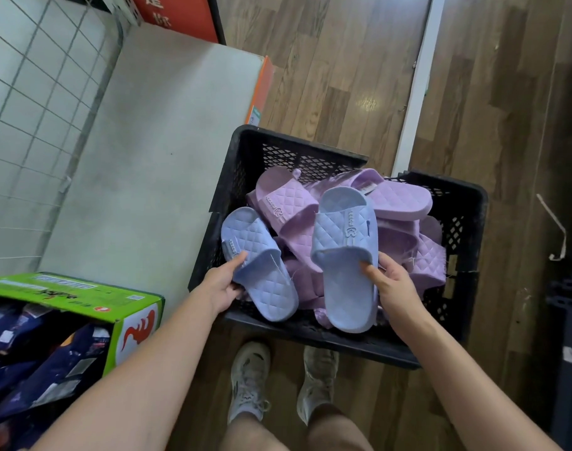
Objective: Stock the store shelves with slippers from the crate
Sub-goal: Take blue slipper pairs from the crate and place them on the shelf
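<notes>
At centre frame, the left blue slipper [258,268] is gripped at its edge by the left hand [224,284], thumb on top. The right blue slipper [343,255] is pinched at the strap by the right hand [392,288]. Both are held over the black crate [297,144], the hands apart, one on each slipper. The crate is heaped with purple slippers [398,196] up to its rim. Its left wall is set close beside the low grey shelf [154,157], which is backed by a wire grid [34,109] at upper left. Wooden floor [343,76] is seen beyond the far rim and to the right. A green box [83,288] at lower left is filled with dark blue packets [50,353].
</notes>
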{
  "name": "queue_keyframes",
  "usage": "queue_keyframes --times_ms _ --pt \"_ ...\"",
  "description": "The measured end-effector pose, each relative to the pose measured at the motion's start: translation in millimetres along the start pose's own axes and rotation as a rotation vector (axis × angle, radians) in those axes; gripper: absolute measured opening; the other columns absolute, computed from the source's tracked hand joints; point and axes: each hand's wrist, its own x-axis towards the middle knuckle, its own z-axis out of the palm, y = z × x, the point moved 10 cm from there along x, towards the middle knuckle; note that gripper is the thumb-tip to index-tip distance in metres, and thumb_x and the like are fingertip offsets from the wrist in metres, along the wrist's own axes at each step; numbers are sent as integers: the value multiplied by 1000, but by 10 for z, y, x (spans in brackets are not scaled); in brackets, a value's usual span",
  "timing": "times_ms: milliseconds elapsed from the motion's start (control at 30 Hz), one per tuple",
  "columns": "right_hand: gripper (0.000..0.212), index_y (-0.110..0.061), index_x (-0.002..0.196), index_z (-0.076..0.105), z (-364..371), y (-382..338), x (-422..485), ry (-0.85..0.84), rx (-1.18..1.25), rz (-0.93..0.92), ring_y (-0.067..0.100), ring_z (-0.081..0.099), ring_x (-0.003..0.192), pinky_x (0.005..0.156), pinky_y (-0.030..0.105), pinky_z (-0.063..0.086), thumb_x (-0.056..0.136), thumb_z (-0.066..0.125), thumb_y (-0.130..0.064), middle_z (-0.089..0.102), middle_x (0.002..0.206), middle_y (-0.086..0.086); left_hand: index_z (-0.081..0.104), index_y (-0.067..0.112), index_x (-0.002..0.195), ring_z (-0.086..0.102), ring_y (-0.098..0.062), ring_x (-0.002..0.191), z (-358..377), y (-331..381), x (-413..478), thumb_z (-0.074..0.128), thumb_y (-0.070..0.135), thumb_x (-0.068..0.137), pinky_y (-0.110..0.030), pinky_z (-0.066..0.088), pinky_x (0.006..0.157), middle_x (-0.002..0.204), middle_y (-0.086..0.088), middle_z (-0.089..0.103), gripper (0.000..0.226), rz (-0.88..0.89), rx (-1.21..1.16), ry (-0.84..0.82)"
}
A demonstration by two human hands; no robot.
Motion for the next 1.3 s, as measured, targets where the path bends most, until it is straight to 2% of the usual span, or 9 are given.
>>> queue_keyframes --times_ms 200,333,433,567,733,867,1033,1167,1300 --pt "20 -15 111 58 -2 -21 -60 13 11 -12 3 65 81 71 17 54 95 47 -9 67 99 -6 59 7 106 61 -23 65 43 71 -128 67 18 83 -21 42 40 84 -10 65 27 81 41 49" --pt "23 -12 115 58 -64 -146 -241 27 22 -15 10 65 86 78 25 53 94 50 -7 67 102 -2 48 2 122 64 -23 83 28 146 -410 69 9 79 -33 52 60 109 -14 63 48 157 71 54" --pt "23 -15 115 58 -99 -301 -418 16 -9 -35 21 62 95 86 38 50 93 52 -12 66 105 1 43 5 121 63 -21 89 52 279 -783 73 8 76 -37 54 73 111 -11 61 54 273 150 82" --pt "23 -25 116 55 -129 -621 -726 -1 -72 -101 15 61 103 86 36 50 93 52 -23 64 112 -6 48 8 116 61 -29 101 70 480 -1375 75 13 75 -45 52 85 115 -13 61 50 428 260 104" --pt "25 -36 113 51 -281 -1211 -1158 -15 -59 -196 13 60 103 83 34 51 89 55 -40 61 114 -7 55 21 99 62 -27 94 331 742 -2269 77 25 58 -31 49 70 108 -12 65 46 569 279 -28" --pt "21 -33 111 50 -430 -1679 -1528 -82 -24 -219 15 64 96 75 29 57 91 55 -33 61 111 -1 55 18 106 64 -19 88 561 959 -2938 78 38 48 -18 50 60 105 -5 67 65 668 415 -99" --pt "29 -28 116 49 -677 -2266 -2097 -148 36 -279 15 65 96 69 25 55 88 55 -32 63 107 -5 53 8 114 64 -19 88 909 1126 -3678 72 23 57 -16 53 65 104 -7 67 63 728 465 -191" --pt "29 -24 116 49 -938 -2660 -2508 -112 89 -330 15 66 95 67 24 55 89 58 -28 63 107 -3 54 13 114 67 -14 88 1208 1236 -4235 77 35 48 -20 54 64 104 -2 67 73 780 510 -243" --pt "77 -24 117 49 -1201 -2982 -2903 -92 133 -359 16 66 97 69 26 55 58 69 -70 66 105 -8 57 19 107 68 -15 87 1530 1332 -4757 78 34 49 -24 55 65 98 0 70 64 819 502 -313"
